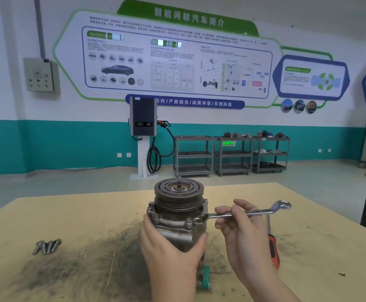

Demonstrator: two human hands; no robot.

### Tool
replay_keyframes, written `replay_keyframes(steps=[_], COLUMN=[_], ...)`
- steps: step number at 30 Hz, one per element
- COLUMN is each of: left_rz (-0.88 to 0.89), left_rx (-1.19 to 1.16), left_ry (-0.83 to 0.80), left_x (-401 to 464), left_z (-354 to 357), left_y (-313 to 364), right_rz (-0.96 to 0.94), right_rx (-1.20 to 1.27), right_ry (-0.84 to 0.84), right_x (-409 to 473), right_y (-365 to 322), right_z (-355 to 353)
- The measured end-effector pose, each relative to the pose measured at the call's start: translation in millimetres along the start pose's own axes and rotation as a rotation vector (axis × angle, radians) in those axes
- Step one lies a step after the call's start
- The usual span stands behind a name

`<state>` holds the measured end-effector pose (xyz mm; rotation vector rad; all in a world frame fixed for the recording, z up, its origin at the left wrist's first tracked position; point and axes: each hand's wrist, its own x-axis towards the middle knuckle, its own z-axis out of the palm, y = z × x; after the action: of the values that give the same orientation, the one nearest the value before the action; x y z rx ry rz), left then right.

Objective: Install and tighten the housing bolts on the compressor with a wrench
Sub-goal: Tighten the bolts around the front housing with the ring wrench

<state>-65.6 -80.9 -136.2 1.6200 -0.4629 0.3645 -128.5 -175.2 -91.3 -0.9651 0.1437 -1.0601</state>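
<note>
Left hand (173, 247): wraps around the body of the compressor (177, 216) from the near side, fingers curled on the housing, steadying it upright. If this grip slackens, the wrench pull is likely to spin or tip the whole unit.
Right hand (238, 223): pinches the shaft of the wrench (249, 212) between thumb and fingers, a light hold close to the working end. Judged risk: little leverage and an easy slip off the handle.
Wrench: lies roughly level, its near end seated at a bolt (197, 220) on the right of the housing flange, its ring end pointing toward the table's right edge. A poorly seated end could round the bolt head or jump off, knocking knuckles into the pulley.
Compressor: stands pulley-up in the middle of the table (308, 269), amid dark grime that may let it slide.
Spare bolts (47, 246): a small cluster toward the left edge, well apart from the compressor, not yet installed; uneven tightening could seat the housing crooked.
Screwdriver (273, 249): red-handled, beside the right wrist; a swing may knock it.
</note>
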Motion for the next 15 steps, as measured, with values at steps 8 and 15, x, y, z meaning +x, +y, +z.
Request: replay_keyframes(steps=[8,15], left_rz=[-0.052,-0.065], left_rx=[0.024,0.021], left_ry=[0.139,0.188], left_x=[-4.4,-2.4], left_z=[16.9,18.0], left_y=[-0.5,-4.6], right_rz=[-0.021,-0.023], right_rx=[-0.005,0.040], right_ry=[-0.018,-0.089], right_x=[5.5,5.0], right_y=[-7.1,-3.0], right_z=[-3.7,3.5])
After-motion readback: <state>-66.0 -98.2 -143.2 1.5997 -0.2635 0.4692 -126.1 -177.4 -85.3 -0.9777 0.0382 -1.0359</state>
